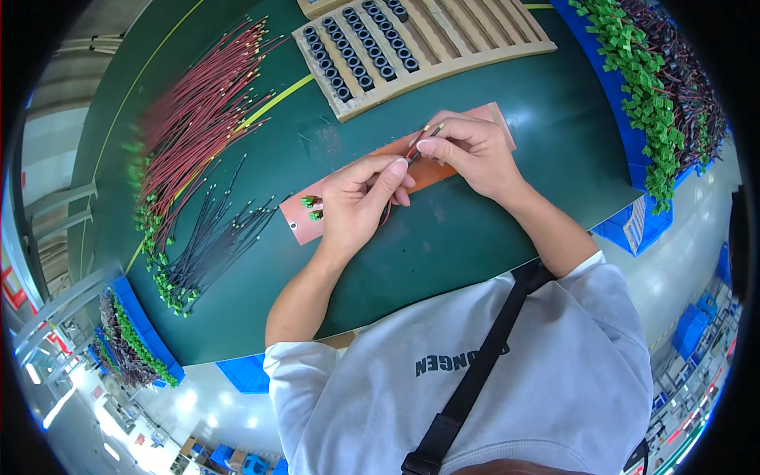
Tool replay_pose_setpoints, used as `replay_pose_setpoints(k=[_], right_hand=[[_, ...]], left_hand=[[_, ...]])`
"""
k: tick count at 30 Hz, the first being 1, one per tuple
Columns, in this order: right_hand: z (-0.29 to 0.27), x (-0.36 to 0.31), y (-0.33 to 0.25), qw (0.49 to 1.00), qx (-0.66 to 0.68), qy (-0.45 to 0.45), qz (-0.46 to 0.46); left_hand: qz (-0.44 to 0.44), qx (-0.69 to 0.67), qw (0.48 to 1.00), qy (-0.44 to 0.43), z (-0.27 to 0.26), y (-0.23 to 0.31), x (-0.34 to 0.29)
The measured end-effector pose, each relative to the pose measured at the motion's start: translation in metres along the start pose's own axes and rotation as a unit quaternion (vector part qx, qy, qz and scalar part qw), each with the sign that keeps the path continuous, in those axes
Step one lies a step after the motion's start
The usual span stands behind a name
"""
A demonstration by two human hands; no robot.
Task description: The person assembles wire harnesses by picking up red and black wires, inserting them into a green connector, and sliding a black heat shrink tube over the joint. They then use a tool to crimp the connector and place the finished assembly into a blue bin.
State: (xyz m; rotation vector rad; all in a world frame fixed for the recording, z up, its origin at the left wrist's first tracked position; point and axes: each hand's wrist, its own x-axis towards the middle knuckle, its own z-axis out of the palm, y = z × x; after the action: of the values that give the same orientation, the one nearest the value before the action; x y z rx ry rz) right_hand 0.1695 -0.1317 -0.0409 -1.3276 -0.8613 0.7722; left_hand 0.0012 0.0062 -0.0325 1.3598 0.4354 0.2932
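Note:
My left hand [356,198] is closed around a pair of wires, thumb pressed against the fingers, over a reddish flat board [299,227]. Two small green connectors [313,209] show beside its outer edge. My right hand [479,154] pinches near the upper end of the red and black wires [415,146], close to the left fingertips. Their light-coloured tips stick up between the hands. A red wire loops below my left palm. The fingers hide most of the wires' length, and whether the green connectors belong to these wires I cannot tell.
A slotted wooden tray [443,70] with rows of black ring-shaped parts [344,89] stands beyond the hands. To the left lie bundles of red wires [210,99] and black wires [226,237] with green connectors. Blue bins [625,119] of similar wires flank the green table [443,257].

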Motion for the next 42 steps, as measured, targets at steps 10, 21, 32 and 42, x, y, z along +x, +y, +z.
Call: replay_pose_setpoints(k=[10, 21, 32, 42], right_hand=[[0.001, 0.003, 0.009, 0.998, -0.032, 0.000, -0.049], [-0.001, 0.002, 0.008, 0.999, -0.037, -0.018, -0.030], [-0.014, -0.009, -0.007, 0.918, -0.356, 0.072, -0.159], [-0.017, -0.016, 0.006, 0.913, -0.364, 0.104, -0.154]], left_hand=[[0.008, 0.024, 1.000, -0.003, 0.000, 0.000, 0.000], [-0.033, 0.010, 0.999, -0.014, 0.001, 0.005, 0.000], [0.063, -0.011, 0.997, 0.039, -0.004, 0.004, 0.013], [0.334, 0.469, 0.815, 0.058, -0.014, 0.012, -0.022]])
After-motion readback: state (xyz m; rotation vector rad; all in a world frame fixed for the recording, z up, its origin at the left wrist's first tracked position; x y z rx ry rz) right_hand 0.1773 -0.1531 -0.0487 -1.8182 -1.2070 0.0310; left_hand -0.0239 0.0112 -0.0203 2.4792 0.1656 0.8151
